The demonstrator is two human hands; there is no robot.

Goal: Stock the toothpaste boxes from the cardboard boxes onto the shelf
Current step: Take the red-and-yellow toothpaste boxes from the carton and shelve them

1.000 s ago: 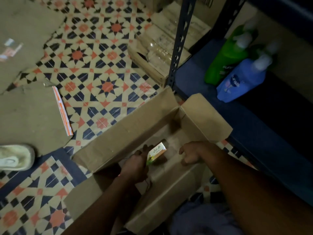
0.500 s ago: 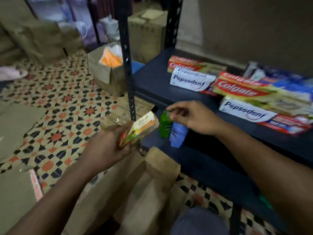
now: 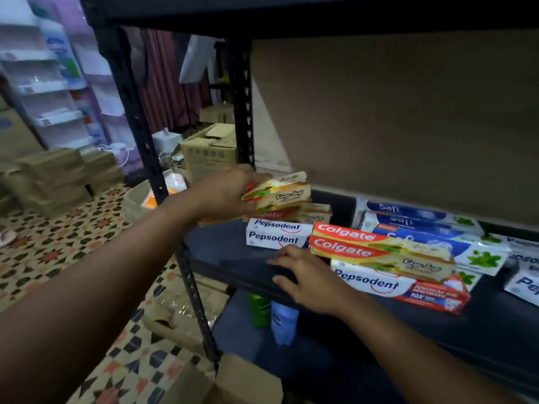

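Red-and-yellow toothpaste box is in the left hand, fingers curled round its near end. It's right over another box of the same kind on the dark shelf, roughly 12 o'clock from the white Pepsodent pair. Right hand lies flat on the shelf's front edge, fingers straight and a bit spread, with the Colgate stack just beside it at 3 o'clock. Safi boxes sit further back, around 1 o'clock. Open cardboard box is down at 6 o'clock, and the green bottle and blue bottle stand one level below.
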